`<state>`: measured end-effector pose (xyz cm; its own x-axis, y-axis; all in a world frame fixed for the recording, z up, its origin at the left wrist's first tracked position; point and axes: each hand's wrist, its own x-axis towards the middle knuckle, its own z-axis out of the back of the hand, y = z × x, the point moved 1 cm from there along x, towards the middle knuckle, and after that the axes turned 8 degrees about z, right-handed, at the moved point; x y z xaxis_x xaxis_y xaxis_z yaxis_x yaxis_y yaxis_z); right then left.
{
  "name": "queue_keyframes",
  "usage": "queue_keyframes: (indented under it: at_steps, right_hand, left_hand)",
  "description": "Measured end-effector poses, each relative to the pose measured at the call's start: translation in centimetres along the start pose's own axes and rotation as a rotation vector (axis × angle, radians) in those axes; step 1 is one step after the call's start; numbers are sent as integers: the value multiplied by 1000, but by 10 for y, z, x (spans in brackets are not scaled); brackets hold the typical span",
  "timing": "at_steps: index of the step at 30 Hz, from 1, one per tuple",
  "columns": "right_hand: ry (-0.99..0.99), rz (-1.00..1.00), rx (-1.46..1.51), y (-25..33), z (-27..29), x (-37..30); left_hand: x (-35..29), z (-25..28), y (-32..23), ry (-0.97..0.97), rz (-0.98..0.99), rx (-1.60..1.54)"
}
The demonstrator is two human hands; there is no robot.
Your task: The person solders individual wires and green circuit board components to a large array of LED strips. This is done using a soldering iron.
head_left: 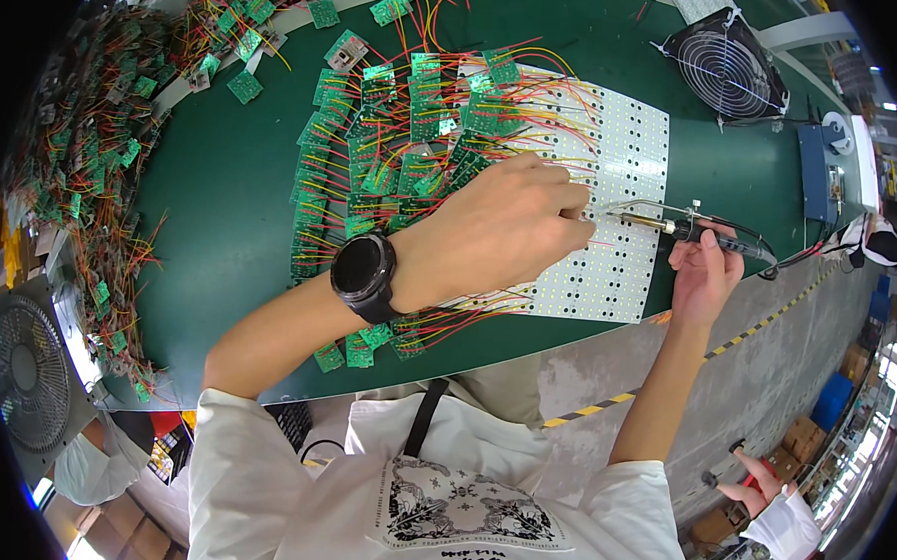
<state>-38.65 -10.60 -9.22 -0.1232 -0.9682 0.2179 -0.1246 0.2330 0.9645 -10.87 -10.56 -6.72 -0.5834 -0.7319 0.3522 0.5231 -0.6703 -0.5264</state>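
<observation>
A white panel (629,168) dotted with small yellow squares and dark holes lies on the green tabletop. Over its middle is my left hand (521,223), wearing a black watch and closed in a pinch; a thin red wire (602,244) shows at its fingertips, the grip itself partly hidden. My right hand (706,276) is closed around a soldering iron (686,230) with a thin metal guide tube above it. The iron's tip points left, close to the left fingertips. Green circuit boards (426,109) with red and yellow wires lie left of the panel, partly under my left arm.
A heap of wired boards (84,154) covers the far left. A fan with a wire guard (728,67) stands at the back right, near a blue box-shaped unit (818,174). The iron's cable (805,256) runs right. Another person (779,515) is at lower right.
</observation>
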Motion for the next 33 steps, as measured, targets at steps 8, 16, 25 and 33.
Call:
queue_keyframes:
  at_steps: [8,16,25,33]
  right_hand:
    - [-111,201,-119,2,-5,-6]
    - [-8,77,-26,1,3,-10]
    - [100,70,-27,1,1,-8]
    - [136,69,-37,0,3,-10]
  left_hand:
    - [0,3,5,-73,63,-125]
    - [1,-3,6,-75,51,-86]
    - [-1,-9,10,-26,75,5]
    - [0,-10,10,-11,88,-2]
